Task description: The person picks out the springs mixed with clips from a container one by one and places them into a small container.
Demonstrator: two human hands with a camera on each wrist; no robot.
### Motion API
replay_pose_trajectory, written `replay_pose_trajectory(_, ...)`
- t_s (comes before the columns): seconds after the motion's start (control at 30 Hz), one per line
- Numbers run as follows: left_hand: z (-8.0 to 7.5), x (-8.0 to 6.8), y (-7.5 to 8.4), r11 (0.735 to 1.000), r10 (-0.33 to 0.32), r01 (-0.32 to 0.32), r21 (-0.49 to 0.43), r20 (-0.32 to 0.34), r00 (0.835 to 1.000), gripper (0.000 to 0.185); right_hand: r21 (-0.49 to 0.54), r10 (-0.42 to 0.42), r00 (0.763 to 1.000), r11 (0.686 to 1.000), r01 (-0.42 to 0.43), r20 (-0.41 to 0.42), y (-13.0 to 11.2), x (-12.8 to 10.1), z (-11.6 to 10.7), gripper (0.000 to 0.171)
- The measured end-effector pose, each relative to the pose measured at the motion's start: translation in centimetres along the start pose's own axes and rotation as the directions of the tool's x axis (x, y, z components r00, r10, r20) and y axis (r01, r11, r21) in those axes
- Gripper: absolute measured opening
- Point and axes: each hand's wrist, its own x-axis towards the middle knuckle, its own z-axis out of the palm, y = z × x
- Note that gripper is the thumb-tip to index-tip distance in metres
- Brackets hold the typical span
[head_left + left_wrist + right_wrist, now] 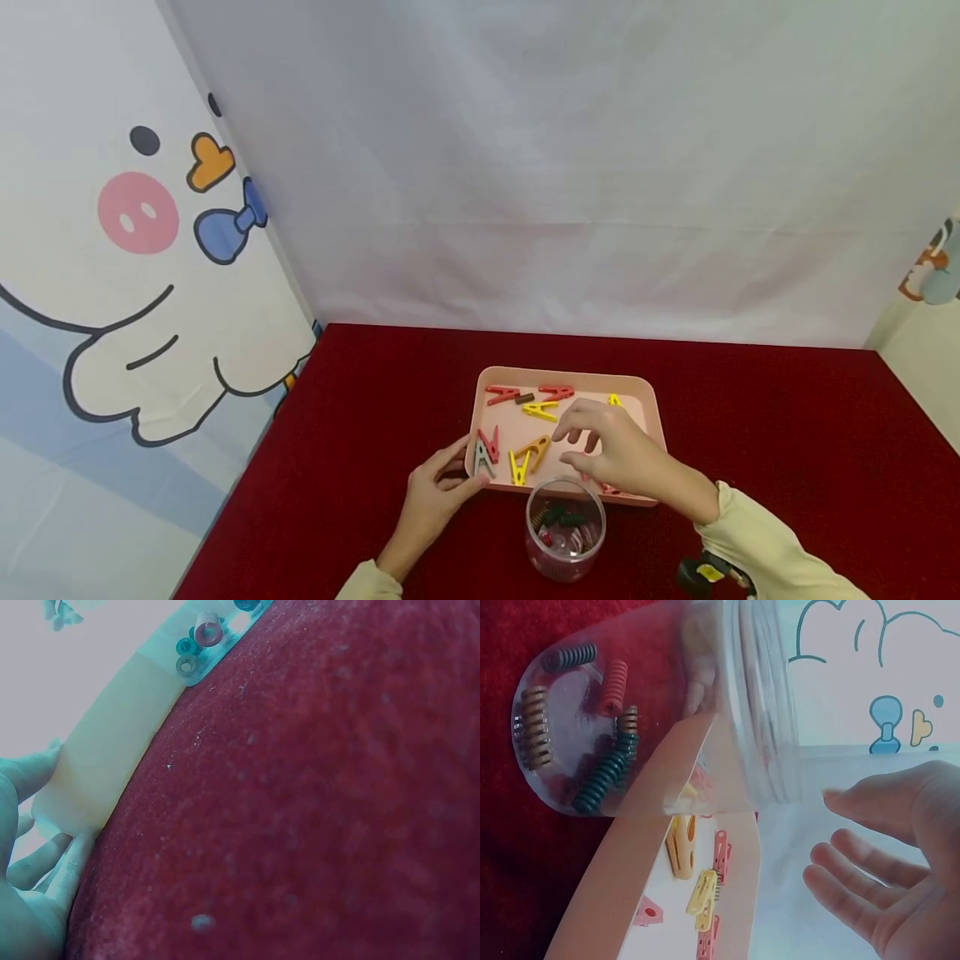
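Observation:
A pink tray [645, 400] holds red, yellow, orange and grey clothespins and a small brown spring [524, 398]. My left hand [435, 493] grips the tray's near left corner, thumb on the near wall and fingers round the left side. Close in front of the tray stands a clear plastic jar [564, 558] with several coil springs in it, among them a green spring [600, 782] and a red spring [614, 688]. Over the right part of the tray, above the jar's far side, is my right hand [618, 450]. Its thumb and fingers are apart, with nothing between them.
A dark red cloth [787, 433] covers the table. Behind it hangs a pale curtain [570, 183], and a printed cartoon sheet [135, 333] stands along the left. A dark device [697, 575] sits at my right wrist.

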Motion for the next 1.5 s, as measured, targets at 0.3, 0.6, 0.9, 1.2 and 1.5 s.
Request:
replay_pose_trajectory(0.3, 0.0, 0.2, -0.2, 0.999, 0.003, -0.003, 0.035, 0.0, 1.0, 0.058, -0.035, 0.047, 0.999, 0.998, -0.047, 0.024, 1.4, 0.9, 0.2, 0.017)
replay_pose_trajectory(0.6, -0.1, 0.3, 0.0, 1.0, -0.024, 0.024, 0.005, -0.008, 1.0, 0.06, -0.053, 0.054, 0.998, 0.997, -0.054, 0.01, 3.1, 1.9, 0.6, 0.017)
replay_pose_trajectory(0.9, 0.1, 0.6, 0.2, 0.999, -0.038, 0.038, 0.024, -0.016, 0.999, 0.059, -0.02, 0.062, 0.998, 0.998, -0.063, -0.01, 4.6, 2.5, 1.0, 0.016)
replay_pose_trajectory(1.2, 0.3, 0.2, 3.3, 0.998, -0.049, 0.048, 0.037, 0.009, 0.999, 0.058, -0.02, 0.1, 0.995, 0.995, -0.1, -0.026, 6.1, 3.0, 1.5, 0.014)
replay_pose_trajectory(1.5, 0.4, 0.3, 3.6, 0.998, -0.059, 0.059, 0.025, 0.021, 0.998, 0.059, -0.027, 0.157, 0.988, 0.987, -0.157, -0.013, 7.1, 3.9, 1.7, 0.012)
